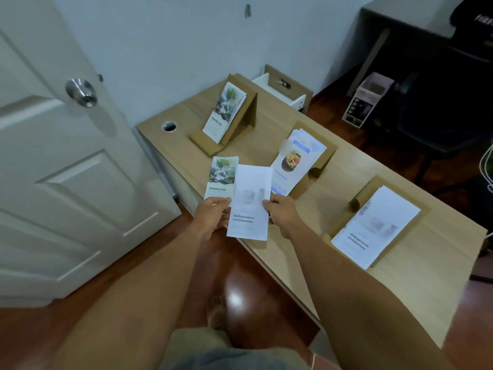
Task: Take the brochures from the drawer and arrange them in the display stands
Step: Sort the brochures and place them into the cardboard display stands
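Observation:
My left hand [213,216] holds a green nature brochure [222,176] by its lower end. My right hand [282,213] pinches the right edge of a white brochure [250,206] that overlaps the green one. Three cardboard display stands sit on the wooden desk [269,129]. The far stand [241,116] holds green brochures [225,110]. The middle stand [324,158] holds blue brochures [296,162]. The near right stand [373,188] holds white brochures [376,225]. An open white drawer [280,89] shows at the desk's far end.
A white door [66,156] with a metal knob [81,92] stands open at the left. A cable hole [169,126] sits in the desk's left corner. A small bin [366,102] and dark furniture [440,76] stand at the far right. Glossy wooden floor lies below.

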{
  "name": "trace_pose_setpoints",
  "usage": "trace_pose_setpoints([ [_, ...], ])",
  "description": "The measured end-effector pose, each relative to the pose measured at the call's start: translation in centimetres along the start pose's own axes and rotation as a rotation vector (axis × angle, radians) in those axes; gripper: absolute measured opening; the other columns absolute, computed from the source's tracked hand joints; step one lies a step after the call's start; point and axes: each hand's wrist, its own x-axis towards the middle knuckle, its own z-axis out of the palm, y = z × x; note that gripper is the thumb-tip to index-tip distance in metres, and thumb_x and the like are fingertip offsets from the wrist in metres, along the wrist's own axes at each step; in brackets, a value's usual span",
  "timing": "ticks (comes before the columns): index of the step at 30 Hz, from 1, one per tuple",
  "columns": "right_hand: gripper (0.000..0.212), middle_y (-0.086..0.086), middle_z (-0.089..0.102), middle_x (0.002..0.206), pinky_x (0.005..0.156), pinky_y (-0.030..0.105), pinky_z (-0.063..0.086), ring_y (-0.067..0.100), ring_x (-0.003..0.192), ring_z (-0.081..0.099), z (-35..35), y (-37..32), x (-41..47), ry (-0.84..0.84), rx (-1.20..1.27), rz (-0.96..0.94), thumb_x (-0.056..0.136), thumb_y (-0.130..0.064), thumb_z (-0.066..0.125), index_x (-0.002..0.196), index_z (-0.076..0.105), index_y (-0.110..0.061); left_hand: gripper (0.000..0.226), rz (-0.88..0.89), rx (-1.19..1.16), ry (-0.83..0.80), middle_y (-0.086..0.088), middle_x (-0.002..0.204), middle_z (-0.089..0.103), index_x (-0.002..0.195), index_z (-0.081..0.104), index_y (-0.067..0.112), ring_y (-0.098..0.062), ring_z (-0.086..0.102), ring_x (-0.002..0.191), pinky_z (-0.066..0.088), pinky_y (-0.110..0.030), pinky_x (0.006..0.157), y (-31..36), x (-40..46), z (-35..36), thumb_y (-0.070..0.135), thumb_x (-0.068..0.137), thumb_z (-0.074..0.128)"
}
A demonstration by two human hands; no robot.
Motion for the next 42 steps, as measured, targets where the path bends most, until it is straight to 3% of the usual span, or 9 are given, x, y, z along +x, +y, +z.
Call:
trace_pose_setpoints([
  [5,0.014,0.014,0.054,0.082,0.066,0.040,0.047,0.023,0.076,0.052,3.0,-2.2,3.2,0.083,-0.027,-0.005,0.093,-0.006,0.057,0.080,0.054,-0.007,0.031,0.030,0.125,0.157,-0.008,0.077,0.069,0.105,0.069,0.001,-0.019,0.063,0.069,0.044,-0.027,0.058,2.6,6.2,-4.4,0.030,0.092,0.071],
  [7,0.013,0.014,0.051,0.080,0.065,0.040,0.043,0.023,0.074,0.048,4.1,-2.5,4.3,0.101,-0.030,0.015,0.093,-0.007,0.057,0.080,0.054,-0.009,0.031,0.053,0.252,0.220,-0.012,0.090,0.074,0.096,0.072,0.004,-0.021,0.068,0.080,0.047,-0.028,0.067,3.1,8.1,-5.5,0.034,0.088,0.074],
  [13,0.014,0.033,0.060,0.086,0.068,0.041,0.049,0.024,0.076,0.057,6.4,-2.0,7.5,0.126,-0.041,0.087,0.088,-0.014,0.058,0.083,0.058,-0.001,0.064,-0.011,0.440,0.235,-0.010,0.125,0.063,0.125,0.056,0.003,-0.027,0.061,0.109,0.042,-0.028,0.080,3.2,12.0,-6.2,0.041,0.080,0.082],
  [19,0.019,0.011,0.062,0.088,0.069,0.038,0.049,0.024,0.078,0.057,7.5,-1.7,9.4,0.101,-0.063,0.129,0.094,-0.010,0.056,0.093,0.060,0.008,0.100,-0.136,0.367,0.170,-0.010,0.120,0.062,0.121,0.042,0.011,-0.031,0.068,0.103,0.062,-0.045,0.082,0.8,16.8,-7.5,0.058,0.047,0.090],
  [22,0.012,0.015,0.064,0.092,0.070,0.040,0.048,0.025,0.081,0.057,8.1,-1.6,10.1,0.098,-0.082,0.137,0.092,-0.015,0.058,0.084,0.061,-0.007,0.082,-0.164,0.328,0.106,-0.014,0.110,0.066,0.112,0.041,0.014,-0.032,0.072,0.092,0.065,-0.049,0.071,-1.1,19.0,-8.3,0.035,0.053,0.095],
  [28,0.015,0.020,0.071,0.110,0.082,0.048,0.059,0.032,0.095,0.070,8.8,-2.0,10.3,0.063,-0.119,0.163,0.098,-0.016,0.057,0.083,0.059,-0.012,0.041,-0.174,0.297,-0.021,-0.016,0.092,0.068,0.119,0.052,-0.003,-0.013,0.055,0.052,0.041,-0.016,0.037,1.0,14.7,-9.3,0.001,0.087,0.076],
  [31,0.014,0.018,0.072,0.111,0.088,0.049,0.059,0.034,0.100,0.071,9.5,-2.3,9.8,-0.001,-0.097,0.188,0.099,-0.014,0.057,0.086,0.060,-0.012,0.037,-0.192,0.212,-0.137,-0.021,0.108,0.075,0.126,0.061,0.003,-0.010,0.058,0.051,0.043,-0.020,0.044,0.7,14.2,-10.9,0.000,0.090,0.070],
  [36,0.018,0.019,0.071,0.102,0.076,0.043,0.054,0.028,0.086,0.065,11.0,-2.3,9.1,0.000,-0.084,0.181,0.098,-0.014,0.058,0.080,0.058,-0.015,0.041,-0.244,0.080,-0.282,-0.010,0.116,0.077,0.131,0.063,0.018,-0.027,0.076,0.100,0.059,-0.035,0.073,1.2,12.7,-12.0,0.001,0.093,0.067],
  [42,0.014,0.007,0.067,0.085,0.065,0.034,0.051,0.020,0.072,0.061,12.0,-2.8,8.2,0.039,0.017,0.193,0.098,-0.011,0.058,0.084,0.059,-0.013,0.034,-0.210,0.059,-0.384,-0.009,0.110,0.077,0.125,0.062,0.011,-0.025,0.073,0.094,0.059,-0.035,0.070,1.9,11.1,-12.0,-0.002,0.094,0.065],
])
